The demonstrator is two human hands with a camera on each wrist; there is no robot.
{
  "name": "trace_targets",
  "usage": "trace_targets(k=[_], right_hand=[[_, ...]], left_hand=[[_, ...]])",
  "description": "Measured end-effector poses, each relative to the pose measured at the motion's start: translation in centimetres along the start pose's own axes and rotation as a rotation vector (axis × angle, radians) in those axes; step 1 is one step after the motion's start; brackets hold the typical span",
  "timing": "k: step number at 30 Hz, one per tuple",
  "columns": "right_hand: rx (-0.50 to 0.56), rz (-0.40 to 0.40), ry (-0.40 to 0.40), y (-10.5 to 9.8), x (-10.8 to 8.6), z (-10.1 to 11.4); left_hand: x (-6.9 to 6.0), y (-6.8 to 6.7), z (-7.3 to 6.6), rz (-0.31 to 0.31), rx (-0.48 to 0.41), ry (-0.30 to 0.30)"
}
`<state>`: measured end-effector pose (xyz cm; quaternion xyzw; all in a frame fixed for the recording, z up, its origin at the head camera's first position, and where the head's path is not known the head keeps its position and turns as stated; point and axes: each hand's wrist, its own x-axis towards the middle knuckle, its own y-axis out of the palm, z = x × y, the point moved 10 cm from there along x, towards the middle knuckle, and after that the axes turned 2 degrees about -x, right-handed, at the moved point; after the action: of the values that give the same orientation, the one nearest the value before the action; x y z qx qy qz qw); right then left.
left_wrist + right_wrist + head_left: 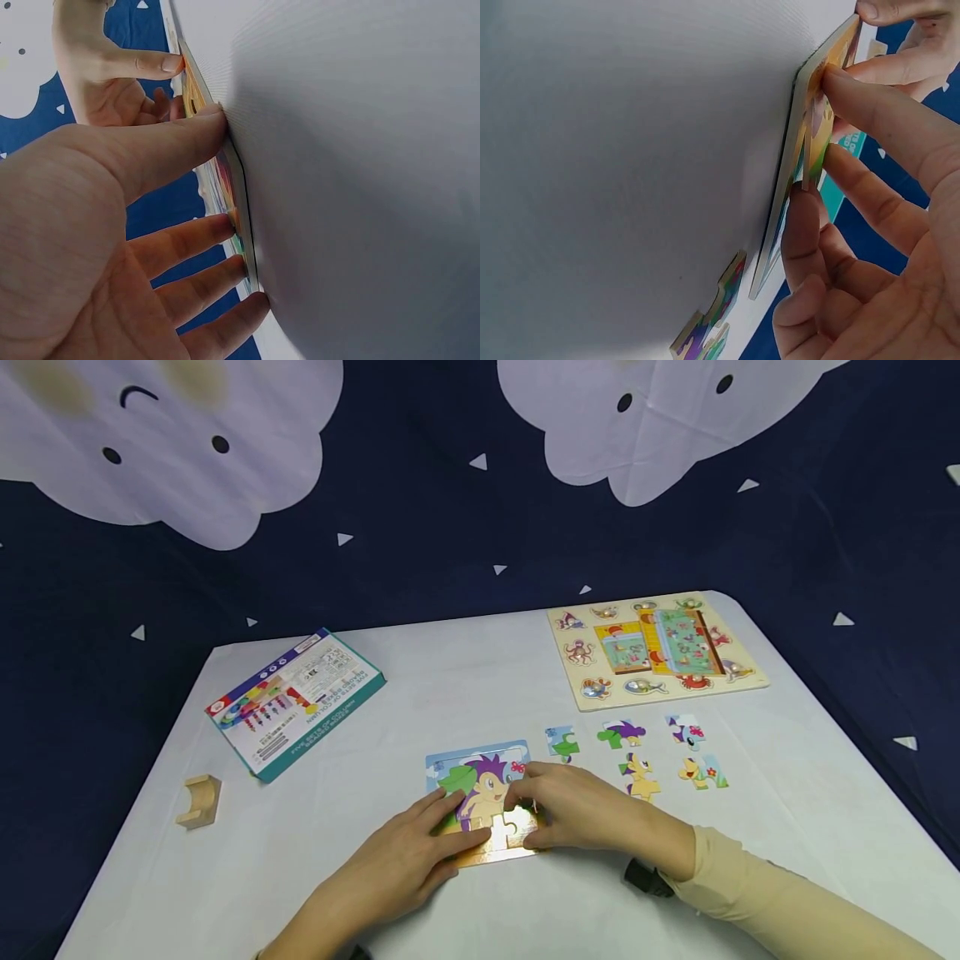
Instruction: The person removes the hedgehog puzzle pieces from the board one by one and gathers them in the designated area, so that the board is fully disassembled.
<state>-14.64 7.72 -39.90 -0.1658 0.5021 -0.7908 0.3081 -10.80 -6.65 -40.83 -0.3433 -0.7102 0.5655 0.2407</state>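
White table (450,685) bears a cartoon jigsaw tray (442,758) at its near middle; the left hand (408,852) rests with spread fingers on the tray's left part, while the right hand (581,806) pinches a jigsaw piece (819,150) over its right part. Five loose pieces (639,783) lie right of the tray, nearer than the sea-animal puzzle board (611,698); a teal-sided box (296,703) and a notched wooden block (211,802) lie to its left.
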Motion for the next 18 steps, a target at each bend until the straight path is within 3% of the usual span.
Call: trace_targets(k=[18], right_hand=[[0.071, 0.103, 0.001, 0.61, 0.52, -0.54]], left_hand=[[0.12, 0.01, 0.04, 0.018, -0.014, -0.009]])
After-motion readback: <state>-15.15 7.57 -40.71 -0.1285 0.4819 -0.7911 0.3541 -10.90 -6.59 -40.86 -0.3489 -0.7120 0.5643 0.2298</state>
